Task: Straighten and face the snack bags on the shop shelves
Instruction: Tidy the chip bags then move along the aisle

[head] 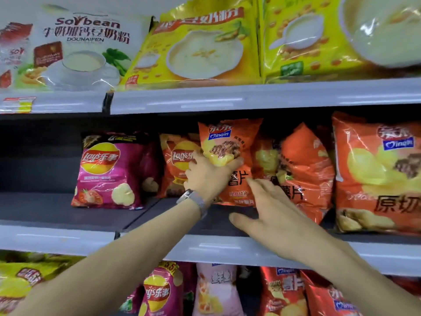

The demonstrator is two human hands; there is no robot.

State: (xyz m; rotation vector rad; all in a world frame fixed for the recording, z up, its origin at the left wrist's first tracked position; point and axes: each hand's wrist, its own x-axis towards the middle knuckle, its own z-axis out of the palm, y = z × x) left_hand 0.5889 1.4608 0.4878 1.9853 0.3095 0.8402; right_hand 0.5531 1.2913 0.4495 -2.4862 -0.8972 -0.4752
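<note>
Now standing an orange bag (230, 137) upright on the middle shelf (68, 208)

Broadly, the middle shelf is carrying a loose row of crisp bags, and its dark front strip is lying bare because the row is sitting well back. At the right end a big orange bag (376, 174) is standing forward and facing out, likely the line the others are meant to match. Beside it a slumped orange bag (305, 165) is leaning sideways with one edge turned outward, so its front is not showing squarely. The orange bag in the middle is being held taller than its neighbours, label forward, in front of a red bag (177, 156) that it is partly hiding. Further left a pink bag (109, 169) is standing apart and facing out.

The left hand (207, 176) is gripping the orange bag around its middle, thumb across the front and fingers going behind, apparently steadying it upright. The right hand (278, 208) is reaching in with fingers spread and straight. Its forefinger is touching the bag's lower front and its thumb is hanging over the bare shelf, probably to nudge the bottom edge into line. It is pinching nothing. A watch (193, 199) is sitting on the left wrist.
</note>
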